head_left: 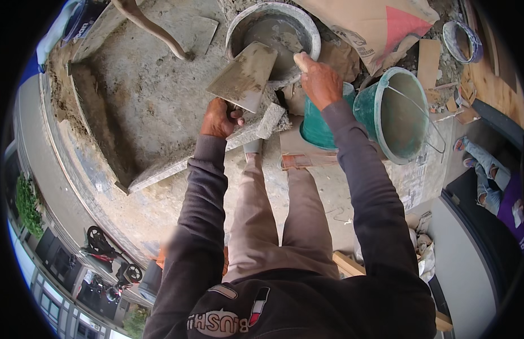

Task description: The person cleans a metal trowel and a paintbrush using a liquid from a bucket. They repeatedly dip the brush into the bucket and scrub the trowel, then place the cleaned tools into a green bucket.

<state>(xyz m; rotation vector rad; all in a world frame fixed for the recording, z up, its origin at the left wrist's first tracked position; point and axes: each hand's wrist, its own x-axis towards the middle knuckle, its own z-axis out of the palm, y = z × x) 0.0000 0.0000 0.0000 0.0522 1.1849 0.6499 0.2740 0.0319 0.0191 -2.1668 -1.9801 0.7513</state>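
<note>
Holding a flat grey board, the left hand is curling its grip beneath the near edge; the board is hiding whatever the fingers are clamping there. The board is sitting aslant, smeared with something wet, and its far end is overlapping the rim of a round basin. The right hand is clamping its grip on what seems to be a pale handle at the basin's near right side; what that handle is joining is not showing clearly. Grey, wet mix is lying inside the basin.

Judging by this, the person is working at the basin, probably taking up mix for the board. The next move is likely calling for a steady, level board close by the rim, with the right wrist turning so that the mix is not spilling.

To the left, a framed bed of rough grey material is lying beside the basin, with a curved wooden shaft reaching over it. Two green buckets are standing near the right forearm, and a paper sack is lying beyond them.
</note>
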